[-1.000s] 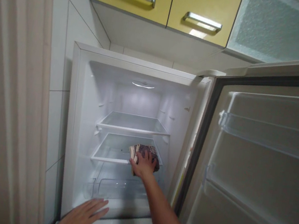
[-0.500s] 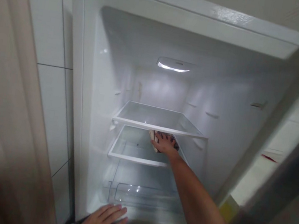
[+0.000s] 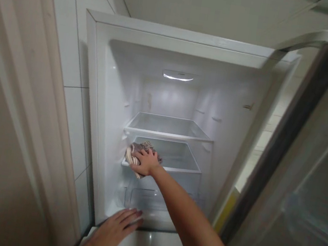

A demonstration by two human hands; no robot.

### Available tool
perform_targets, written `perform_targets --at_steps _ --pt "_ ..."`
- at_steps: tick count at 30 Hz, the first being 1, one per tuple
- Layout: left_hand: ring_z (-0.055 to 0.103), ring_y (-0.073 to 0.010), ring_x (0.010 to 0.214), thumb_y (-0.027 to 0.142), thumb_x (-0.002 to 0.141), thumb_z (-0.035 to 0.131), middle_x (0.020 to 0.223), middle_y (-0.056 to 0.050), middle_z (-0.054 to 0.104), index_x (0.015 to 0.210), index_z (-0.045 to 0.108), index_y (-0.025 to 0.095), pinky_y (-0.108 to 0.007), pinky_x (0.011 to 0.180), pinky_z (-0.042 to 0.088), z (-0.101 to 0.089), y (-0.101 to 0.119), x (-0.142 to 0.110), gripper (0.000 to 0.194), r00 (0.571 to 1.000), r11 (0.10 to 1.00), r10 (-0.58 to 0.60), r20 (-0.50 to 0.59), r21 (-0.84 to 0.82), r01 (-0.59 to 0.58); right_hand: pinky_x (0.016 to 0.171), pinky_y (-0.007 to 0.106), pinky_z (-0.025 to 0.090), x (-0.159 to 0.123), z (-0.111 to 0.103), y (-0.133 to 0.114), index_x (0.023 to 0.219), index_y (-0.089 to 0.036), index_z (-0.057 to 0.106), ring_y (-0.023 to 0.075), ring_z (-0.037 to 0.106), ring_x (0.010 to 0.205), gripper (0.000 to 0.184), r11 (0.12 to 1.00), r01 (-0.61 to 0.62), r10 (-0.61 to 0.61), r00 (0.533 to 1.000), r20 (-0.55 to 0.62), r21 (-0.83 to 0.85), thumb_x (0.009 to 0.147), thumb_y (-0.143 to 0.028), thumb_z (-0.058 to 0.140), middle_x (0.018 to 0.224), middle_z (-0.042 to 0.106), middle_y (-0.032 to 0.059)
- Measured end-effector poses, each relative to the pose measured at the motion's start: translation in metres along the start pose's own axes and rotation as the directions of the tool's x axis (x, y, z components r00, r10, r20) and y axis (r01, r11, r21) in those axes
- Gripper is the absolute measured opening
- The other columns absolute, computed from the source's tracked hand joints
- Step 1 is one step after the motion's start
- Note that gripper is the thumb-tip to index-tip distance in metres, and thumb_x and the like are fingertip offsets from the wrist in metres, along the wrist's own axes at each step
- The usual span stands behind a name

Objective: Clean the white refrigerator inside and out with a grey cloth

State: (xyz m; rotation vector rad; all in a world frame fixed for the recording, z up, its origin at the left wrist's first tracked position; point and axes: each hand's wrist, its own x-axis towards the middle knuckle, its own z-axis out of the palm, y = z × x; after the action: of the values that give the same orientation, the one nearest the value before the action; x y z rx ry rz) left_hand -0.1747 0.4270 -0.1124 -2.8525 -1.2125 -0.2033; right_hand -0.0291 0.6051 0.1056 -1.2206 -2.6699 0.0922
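My right hand [image 3: 147, 162] presses a brown and cream patterned cloth [image 3: 135, 150] with spread fingers onto the lower glass shelf [image 3: 180, 156] of the fridge. The cloth lies at the shelf's front left, and a fold of it hangs over the white front edge. Low in the view, my left hand [image 3: 116, 233] is held with its fingers stretched out and nothing in them. It is near the bottom front of the fridge compartment; whether it touches the edge I cannot tell.
Above is an upper glass shelf [image 3: 169, 126], and below is a clear drawer [image 3: 146, 199]. The fridge door [image 3: 314, 170] stands open on the right. A tiled wall [image 3: 75, 109] and a beige door frame [image 3: 43, 121] flank the left side. A lamp [image 3: 179, 76] shines inside at the top.
My right hand went with the cloth from the shelf's right side to its back, then across to the front left. My left hand has stayed low. The camera moved closer, then back somewhat.
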Motion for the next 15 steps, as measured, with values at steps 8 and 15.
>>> perform_targets --at_steps 8,15 --pt "0.035 -0.0405 0.166 0.066 0.09 0.079 0.187 -0.006 0.023 0.18 0.004 0.038 -0.061 0.135 0.029 0.0 0.012 -0.009 0.121 0.999 1.0 -0.028 -0.019 0.007 0.028 0.125 0.069 0.028 -0.083 -0.034 0.102 0.164 -0.052 0.052 0.044 0.04 0.154 0.076 0.967 -0.249 0.249 0.968 -0.013 -0.045 0.096 -0.086 0.059 0.171 0.047 0.0063" --pt "0.039 -0.0405 0.163 0.071 0.085 0.08 0.186 -0.008 0.027 0.181 0.003 0.033 -0.056 0.133 0.03 0.008 0.01 -0.007 0.129 0.999 0.996 -0.017 -0.051 0.087 0.021 0.113 0.063 0.044 -0.07 -0.035 0.157 0.156 -0.037 0.062 0.0413 0.05 0.145 0.05 0.778 -0.628 0.612 0.756 -0.232 0.008 0.108 -0.05 0.059 0.161 0.05 0.0181"
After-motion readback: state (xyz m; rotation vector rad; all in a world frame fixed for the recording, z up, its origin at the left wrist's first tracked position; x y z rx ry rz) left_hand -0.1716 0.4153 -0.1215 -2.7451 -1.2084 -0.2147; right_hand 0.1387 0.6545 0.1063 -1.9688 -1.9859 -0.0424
